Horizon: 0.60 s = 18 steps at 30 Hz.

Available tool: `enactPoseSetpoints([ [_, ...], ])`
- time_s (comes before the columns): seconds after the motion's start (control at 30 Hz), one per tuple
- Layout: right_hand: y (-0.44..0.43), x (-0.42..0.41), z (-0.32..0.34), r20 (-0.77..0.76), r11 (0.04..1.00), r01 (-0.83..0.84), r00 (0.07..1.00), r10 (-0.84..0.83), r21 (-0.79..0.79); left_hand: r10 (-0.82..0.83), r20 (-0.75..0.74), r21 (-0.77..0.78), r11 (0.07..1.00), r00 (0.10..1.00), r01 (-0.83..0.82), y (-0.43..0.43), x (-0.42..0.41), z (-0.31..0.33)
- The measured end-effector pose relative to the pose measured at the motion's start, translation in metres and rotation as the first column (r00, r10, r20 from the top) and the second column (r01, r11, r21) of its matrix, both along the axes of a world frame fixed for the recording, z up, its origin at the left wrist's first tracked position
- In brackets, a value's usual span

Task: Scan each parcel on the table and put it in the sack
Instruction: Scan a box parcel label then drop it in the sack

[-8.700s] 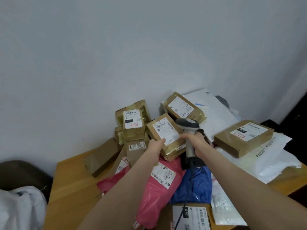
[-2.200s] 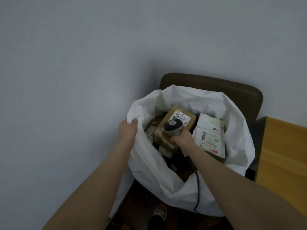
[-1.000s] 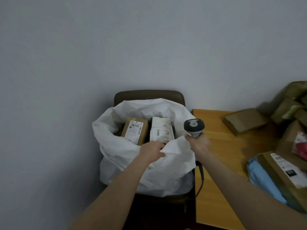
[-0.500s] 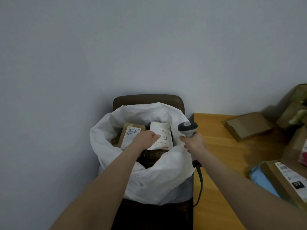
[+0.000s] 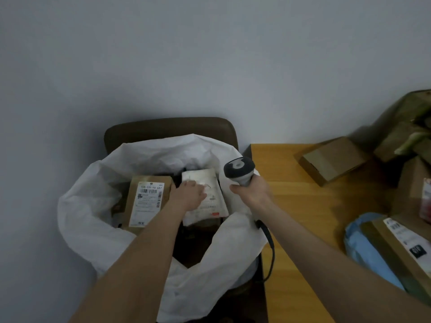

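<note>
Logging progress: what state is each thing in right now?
Sack: open, holding parcels.
Brown box: in sack, label up.
White packet: in sack, under left hand.
Left hand: rests on white packet.
Right hand: grips scanner.
Scanner: held upright.
Taped box: lying on table.

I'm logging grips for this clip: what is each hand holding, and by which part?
The right hand grips the scanner by its handle, below the head. The left hand lies on the white parcel in the sack; any grip cannot be told.

The wooden table (image 5: 303, 206) bears a taped brown box (image 5: 332, 160) near its back edge — further right, a heap of brown parcels (image 5: 401, 134), and a blue bag (image 5: 359, 248) under a labelled box (image 5: 401, 250).
</note>
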State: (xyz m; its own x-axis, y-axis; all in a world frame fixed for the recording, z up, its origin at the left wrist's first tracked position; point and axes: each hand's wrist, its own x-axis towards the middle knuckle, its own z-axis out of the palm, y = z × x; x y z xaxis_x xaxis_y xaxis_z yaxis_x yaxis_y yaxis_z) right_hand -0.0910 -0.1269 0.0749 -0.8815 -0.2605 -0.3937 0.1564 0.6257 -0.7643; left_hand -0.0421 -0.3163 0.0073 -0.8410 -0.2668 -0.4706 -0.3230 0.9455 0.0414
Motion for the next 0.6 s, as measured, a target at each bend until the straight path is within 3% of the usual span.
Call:
enactPoseSetpoints([
  [0.1, 0.007, -0.002, -0.005, -0.007, 1.0, 0.029, 1.0, -0.029, 0.01, -0.073, 0.064, 0.04, 0.997, 0.995, 0.071, 0.019, 0.02, -0.002],
  [0.17, 0.008, -0.003, -0.005, 0.002, 0.999, 0.046, 0.999, -0.046, 0.0, -0.1, -0.014, 0.018, 0.995, 0.995, 0.1, 0.025, 0.03, -0.002],
  [0.23, 0.008, -0.002, -0.005, 0.018, 0.997, 0.071, 0.997, -0.071, -0.021, -0.02, -0.159, 0.03, 0.999, 0.987, 0.025, 0.022, 0.032, 0.003],
  [0.33, 0.011, -0.002, -0.001, 0.063, 0.992, 0.114, 0.992, -0.11, -0.057, 0.03, -0.135, 0.114, 0.993, 0.99, -0.015, 0.02, 0.029, 0.008],
  [0.6, 0.035, 0.027, 0.033, 0.294, 0.891, 0.388, 0.902, -0.315, -0.237, 0.059, -0.249, 0.087, 0.995, 0.967, -0.038, 0.049, 0.011, 0.069],
])
